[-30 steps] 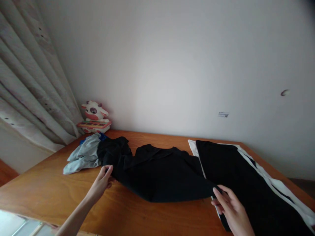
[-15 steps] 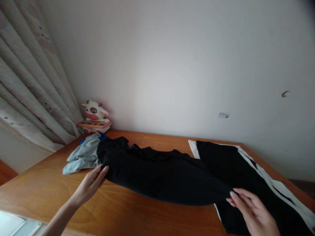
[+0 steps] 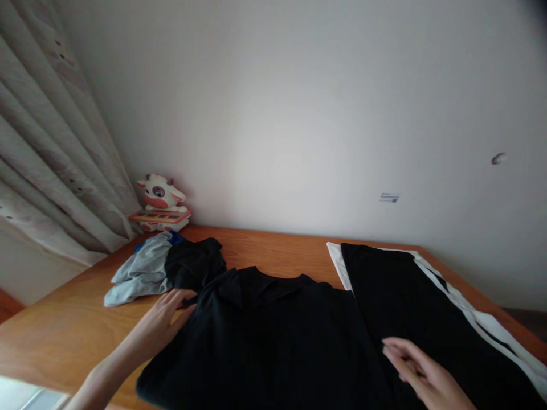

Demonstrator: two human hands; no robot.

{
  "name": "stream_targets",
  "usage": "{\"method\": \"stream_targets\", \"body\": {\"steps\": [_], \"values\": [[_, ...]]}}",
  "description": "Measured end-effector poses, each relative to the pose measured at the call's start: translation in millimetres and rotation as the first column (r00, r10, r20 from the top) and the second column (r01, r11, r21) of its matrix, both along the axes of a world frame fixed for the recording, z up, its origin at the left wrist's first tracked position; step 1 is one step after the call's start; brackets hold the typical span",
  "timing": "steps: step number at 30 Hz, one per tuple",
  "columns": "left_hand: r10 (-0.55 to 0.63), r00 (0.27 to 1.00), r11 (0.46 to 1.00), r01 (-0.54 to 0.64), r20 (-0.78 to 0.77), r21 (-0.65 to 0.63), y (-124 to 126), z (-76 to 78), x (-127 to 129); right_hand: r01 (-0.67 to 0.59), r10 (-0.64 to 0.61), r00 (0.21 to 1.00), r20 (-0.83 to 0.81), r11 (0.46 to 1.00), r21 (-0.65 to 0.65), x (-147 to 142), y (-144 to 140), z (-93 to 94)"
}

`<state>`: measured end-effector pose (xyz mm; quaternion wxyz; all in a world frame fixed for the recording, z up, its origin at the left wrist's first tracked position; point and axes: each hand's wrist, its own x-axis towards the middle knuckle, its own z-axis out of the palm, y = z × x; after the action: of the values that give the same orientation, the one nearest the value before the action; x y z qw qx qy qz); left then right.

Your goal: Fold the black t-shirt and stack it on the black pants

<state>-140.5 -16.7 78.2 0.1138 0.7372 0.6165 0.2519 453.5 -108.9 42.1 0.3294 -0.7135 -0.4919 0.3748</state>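
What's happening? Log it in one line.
left hand: touching black shirt; right hand: at shirt's edge, hold unclear; cow toy keyboard: near wall

Handled black shirt [image 3: 273, 341], six o'clock.
Touched its edge with left hand [image 3: 168, 316], toward eight; held right hand [image 3: 421, 370] nearby, toward four.

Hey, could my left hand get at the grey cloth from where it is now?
Probably yes: the left hand is close to the near side of the grey cloth, and nothing seems to stand between them. It would likely have to leave the black shirt first.
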Motion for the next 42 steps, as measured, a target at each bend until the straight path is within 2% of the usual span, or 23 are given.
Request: {"method": "stream_targets", "body": {"steps": [2, 3, 5, 7, 10, 13, 15, 19, 21, 23, 24, 26, 28, 30, 33, 35, 38, 40, 42], "values": [[-0.127, 0.985, 0.992, 0.128, -0.116, 0.006, 27.1, 7.7, 28.4, 0.028, -0.033, 0.998, 0.050, 0.993, 0.114, -13.1, 37.0, 4.4], [-0.148, 0.973, 0.989, 0.150, -0.179, -0.006, 39.3, 8.9, 40.3, 0.043, -0.056, 0.994, 0.089, 0.990, 0.138, -20.3, 54.1, 3.7], [-0.146, 0.952, 0.989, 0.136, -0.271, -0.053, 61.0, 6.2, 56.8, 0.063, -0.088, 0.979, 0.184, 0.988, 0.138, -32.6, 82.9, -2.0], [-0.118, 0.951, 0.987, 0.081, -0.286, -0.138, 78.5, -0.4, 63.0, 0.054, -0.074, 0.968, 0.241, 0.994, 0.091, -39.0, 102.9, -10.8], [-0.077, 0.975, 0.969, 0.024, -0.210, -0.244, 95.0, -7.7, 58.7, -0.020, 0.003, 0.965, 0.262, 0.998, 0.060, -37.1, 117.0, -23.3], [-0.047, 0.991, 0.986, 0.026, -0.125, -0.165, 100.1, -4.7, 48.0, -0.064, 0.032, 0.972, 0.235, 0.989, 0.131, -29.4, 119.4, -28.2], [0.004, 0.998, 0.996, -0.011, -0.069, -0.089, 102.3, 1.7, 40.4, -0.027, -0.019, 0.978, 0.207, 0.976, 0.215, -24.7, 121.0, -25.5], [0.180, 0.983, 0.983, -0.179, 0.022, -0.025, 117.9, 11.5, 28.2, 0.106, -0.187, 0.964, 0.190, 0.923, 0.370, -16.4, 137.4, -14.1], [0.262, 0.965, 0.965, -0.262, 0.015, -0.014, 127.9, 10.9, 27.0, 0.161, -0.254, 0.943, 0.216, 0.915, 0.369, -11.7, 150.0, -11.5], [0.319, 0.948, 0.948, -0.319, -0.008, 0.011, 132.9, 7.0, 32.7, 0.173, -0.267, 0.931, 0.248, 0.923, 0.343, -9.5, 159.9, -13.0], [0.318, 0.948, 0.948, -0.317, -0.026, 0.041, 132.3, 4.2, 39.2, 0.164, -0.258, 0.931, 0.260, 0.929, 0.332, -11.0, 162.8, -14.9], [0.227, 0.971, 0.969, -0.217, -0.078, 0.117, 124.5, -2.8, 61.3, 0.108, -0.223, 0.929, 0.297, 0.928, 0.356, -23.0, 163.9, -20.0], [0.029, 0.989, 0.986, -0.005, -0.142, 0.166, 110.6, -12.3, 95.4, -0.004, -0.166, 0.918, 0.360, 0.904, 0.427, -50.1, 159.5, -25.3], [-0.158, 0.975, 0.975, 0.179, -0.154, 0.135, 94.6, -26.2, 137.4, -0.153, -0.079, 0.905, 0.417, 0.856, 0.495, -90.7, 151.6, -30.2], [-0.253, 0.955, 0.960, 0.268, -0.154, 0.084, 73.9, -56.3, 196.0, -0.310, 0.044, 0.867, 0.496, 0.827, 0.469, -157.3, 137.3, -38.4], [-0.259, 0.949, 0.962, 0.270, -0.178, 0.039, 64.5, -77.3, 219.2, -0.366, 0.091, 0.807, 0.583, 0.853, 0.373, -188.8, 128.2, -45.0], [-0.229, 0.940, 0.973, 0.231, -0.254, -0.020, 58.4, -96.3, 218.2, -0.360, 0.133, 0.720, 0.681, 0.911, 0.203, -202.2, 117.8, -52.9], [-0.175, 0.937, 0.984, 0.172, -0.301, -0.035, 59.5, -97.9, 195.4, -0.335, 0.141, 0.690, 0.709, 0.931, 0.141, -193.8, 114.5, -54.5], [-0.105, 0.934, 0.995, 0.097, -0.343, -0.039, 62.7, -94.5, 161.2, -0.298, 0.128, 0.665, 0.736, 0.949, 0.104, -180.8, 114.1, -53.4]]}}
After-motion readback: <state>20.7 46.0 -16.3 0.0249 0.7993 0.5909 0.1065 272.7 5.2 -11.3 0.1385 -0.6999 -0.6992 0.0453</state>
